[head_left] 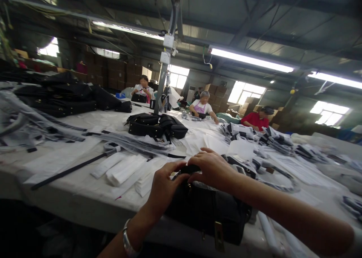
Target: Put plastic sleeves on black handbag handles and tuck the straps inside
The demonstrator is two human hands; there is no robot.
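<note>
A black handbag (pixel 206 212) lies at the near edge of the white-covered worktable (pixel 85 197). My left hand (pixel 164 188) grips its upper left side, fingers curled onto the top. My right hand (pixel 212 167) lies over the bag's top edge, fingers bent down and pressing on it. A silver bracelet (pixel 127 243) circles my left wrist. A small gold tag (pixel 218 235) hangs from the bag's front.
White folded paper packs (pixel 124 171) and a black strap (pixel 68 171) lie left of the bag. More black bags (pixel 155 126) sit mid-table, with stacks (pixel 62 96) at far left. Wrapped straps (pixel 271 137) pile on the right. Three people work at the far end. A grey post (pixel 164 73) rises behind.
</note>
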